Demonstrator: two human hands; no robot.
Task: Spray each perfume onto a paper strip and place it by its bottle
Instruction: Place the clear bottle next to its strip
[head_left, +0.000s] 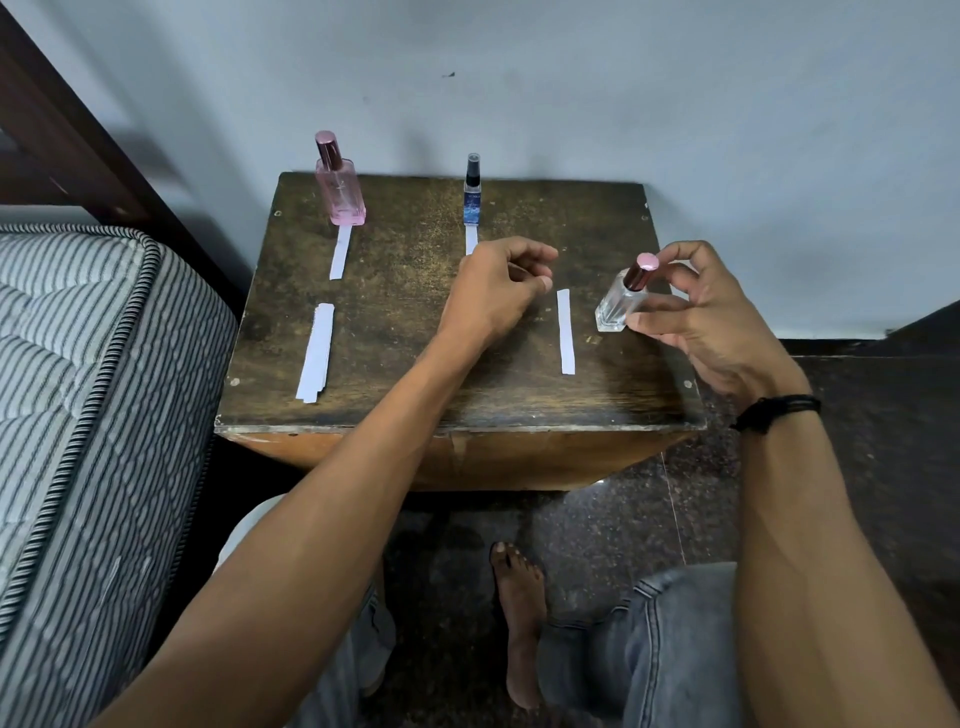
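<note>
Three perfume bottles are on a dark wooden table (395, 322). A pink bottle (338, 184) stands at the back left with a paper strip (340, 252) in front of it. A slim blue bottle (472, 192) stands at the back middle, its strip (471, 239) partly hidden by my left hand (493, 293). That hand hovers over the table with fingers curled, holding nothing I can see. My right hand (696, 317) grips a clear bottle with a pink cap (623, 301), tilted, at the table's right. A loose strip (565, 331) lies between my hands.
A small stack of spare paper strips (316, 353) lies at the table's front left. A striped mattress (78, 389) borders the left side. The wall is right behind the table. My knees and a bare foot (519, 613) are below the front edge.
</note>
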